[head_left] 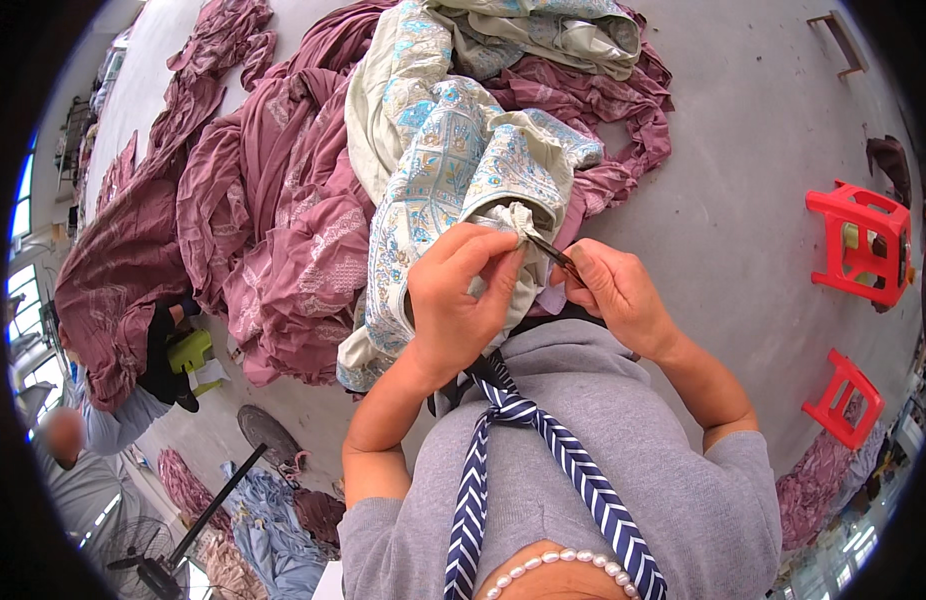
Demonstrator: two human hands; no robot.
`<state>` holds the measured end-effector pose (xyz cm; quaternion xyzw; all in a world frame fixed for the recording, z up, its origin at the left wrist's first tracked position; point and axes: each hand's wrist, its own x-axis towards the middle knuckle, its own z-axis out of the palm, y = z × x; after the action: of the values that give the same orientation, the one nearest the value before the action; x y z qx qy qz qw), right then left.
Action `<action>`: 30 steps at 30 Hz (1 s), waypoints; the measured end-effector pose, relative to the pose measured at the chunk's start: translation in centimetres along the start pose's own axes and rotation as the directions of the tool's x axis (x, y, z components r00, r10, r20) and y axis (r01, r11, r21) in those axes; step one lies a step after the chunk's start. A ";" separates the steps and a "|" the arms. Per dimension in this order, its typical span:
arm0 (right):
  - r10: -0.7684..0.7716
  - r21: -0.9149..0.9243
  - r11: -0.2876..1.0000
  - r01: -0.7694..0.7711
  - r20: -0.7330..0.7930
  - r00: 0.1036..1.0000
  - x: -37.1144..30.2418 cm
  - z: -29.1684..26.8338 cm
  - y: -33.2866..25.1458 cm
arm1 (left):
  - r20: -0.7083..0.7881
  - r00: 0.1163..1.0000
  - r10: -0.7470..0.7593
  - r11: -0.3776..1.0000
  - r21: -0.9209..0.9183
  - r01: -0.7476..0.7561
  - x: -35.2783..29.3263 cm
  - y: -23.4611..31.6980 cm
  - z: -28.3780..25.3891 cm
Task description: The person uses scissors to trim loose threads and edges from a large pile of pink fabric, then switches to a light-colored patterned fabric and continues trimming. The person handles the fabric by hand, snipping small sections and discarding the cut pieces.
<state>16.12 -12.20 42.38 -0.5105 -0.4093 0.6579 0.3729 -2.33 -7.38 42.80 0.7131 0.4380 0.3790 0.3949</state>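
Observation:
My left hand [461,292] pinches the edge of a pale cloth [438,150] printed with blue and tan patterns. In my right hand [623,298] is a small pair of dark scissors [551,250]. Their blades point left and reach a bunched bit of the cloth close by my left fingertips. Whether the blades touch thread or cloth is too small to tell. The patterned cloth drapes over my lap and spreads away from me, partly on top of a heap of mauve printed fabric [298,200].
Two red plastic stools [833,235] stand on the grey floor [733,130] to the right. At the left, another person's sleeve [123,420] shows beside the mauve fabric. A black fan [158,575] and a blue fabric pile [268,530] lie lower left.

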 end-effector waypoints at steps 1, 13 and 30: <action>0.004 0.000 1.000 -0.004 0.001 1.000 0.0 0.0 0.0 | 0.000 1.000 0.024 1.000 0.016 -0.024 0.0 0.0 0.0; -0.292 -0.353 0.911 0.215 -0.181 0.939 0.7 0.2 -0.6 | 0.027 0.997 -0.077 0.996 -0.045 0.078 -0.1 -0.2 -0.1; -0.233 -0.290 0.943 0.165 -0.219 0.948 1.7 1.0 1.3 | 0.215 0.921 -0.326 0.919 -0.158 0.362 -1.4 -0.8 0.0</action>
<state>14.74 -11.28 40.69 -0.5905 -0.4941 0.4855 0.4141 -3.04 -8.44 41.83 0.6145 0.4795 0.2767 0.5621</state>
